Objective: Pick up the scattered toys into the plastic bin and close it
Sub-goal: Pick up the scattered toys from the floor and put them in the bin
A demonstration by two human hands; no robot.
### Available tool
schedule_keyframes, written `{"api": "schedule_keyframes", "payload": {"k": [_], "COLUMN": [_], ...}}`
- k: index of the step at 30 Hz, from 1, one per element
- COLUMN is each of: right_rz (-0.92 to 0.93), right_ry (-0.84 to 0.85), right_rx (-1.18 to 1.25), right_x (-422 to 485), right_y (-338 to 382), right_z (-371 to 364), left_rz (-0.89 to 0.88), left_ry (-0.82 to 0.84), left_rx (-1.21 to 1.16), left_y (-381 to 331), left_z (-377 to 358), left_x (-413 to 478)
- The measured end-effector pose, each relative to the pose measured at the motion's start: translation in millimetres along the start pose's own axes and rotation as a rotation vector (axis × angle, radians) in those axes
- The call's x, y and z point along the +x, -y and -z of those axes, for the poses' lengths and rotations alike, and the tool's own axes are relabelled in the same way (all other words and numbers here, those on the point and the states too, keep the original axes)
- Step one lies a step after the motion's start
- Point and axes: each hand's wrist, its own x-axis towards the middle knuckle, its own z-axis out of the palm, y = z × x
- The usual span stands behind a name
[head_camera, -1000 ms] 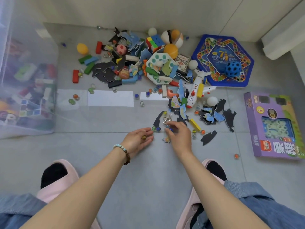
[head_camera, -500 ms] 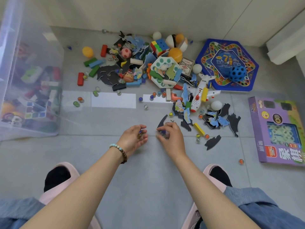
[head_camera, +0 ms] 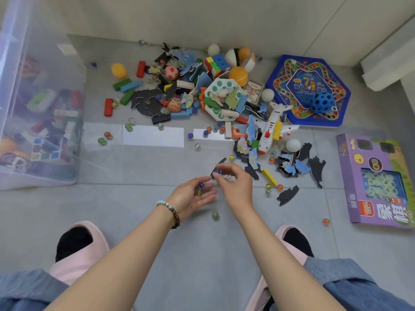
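The plastic bin [head_camera: 51,70] stood at the floor's [head_camera: 134,221] left edge, partly filled, and I saw no lid. Most toys [head_camera: 202,93] lay heaped along the far edge. I had the left hand [head_camera: 193,195] cupped around marbles [head_camera: 200,186] and the right hand [head_camera: 235,187] pinching a blue marble [head_camera: 217,172], so I judged most of the work remained.

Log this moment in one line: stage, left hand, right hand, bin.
stage: collecting toys | left hand: cups marbles in palm | right hand: pinches blue marble | plastic bin: holds toys, lid not in view
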Motion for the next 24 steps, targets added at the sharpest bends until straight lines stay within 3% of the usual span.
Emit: {"api": "schedule_keyframes", "payload": {"k": [4, 8, 10, 13, 16, 19, 24], "right_rz": [-0.018, 0.027, 0.056, 0.157, 0.210, 0.166, -0.018], "right_ry": [0.136, -0.159, -0.144, 0.038, 0.031, 0.000, 0.005], "right_rx": [0.067, 0.019, -0.199, -0.677, -0.872, -0.877, -0.584], "right_x": [-13, -85, -154, -238, -240, -218, -210], "right_y": [17, -6, -32, -82, -101, -98, -95], "right_z": [4, 5, -8, -29, -25, -6, 18], "left_rz": [0.018, -0.075, -0.094, -0.087, -0.077, -0.057, 0.048], "left_ry": [0.070, -0.078, -0.148, -0.207, -0.234, -0.266, -0.246], "left_rx": [-0.173, -0.145, -0.097, -0.119, -0.145, -0.140, -0.136], "left_y": [3, 2, 7, 18, 30, 41, 59], "left_z": [-5, 0, 13, 40, 67, 91, 108], "left_x": [1, -12, -24, -50, -79, -105, -131]}}
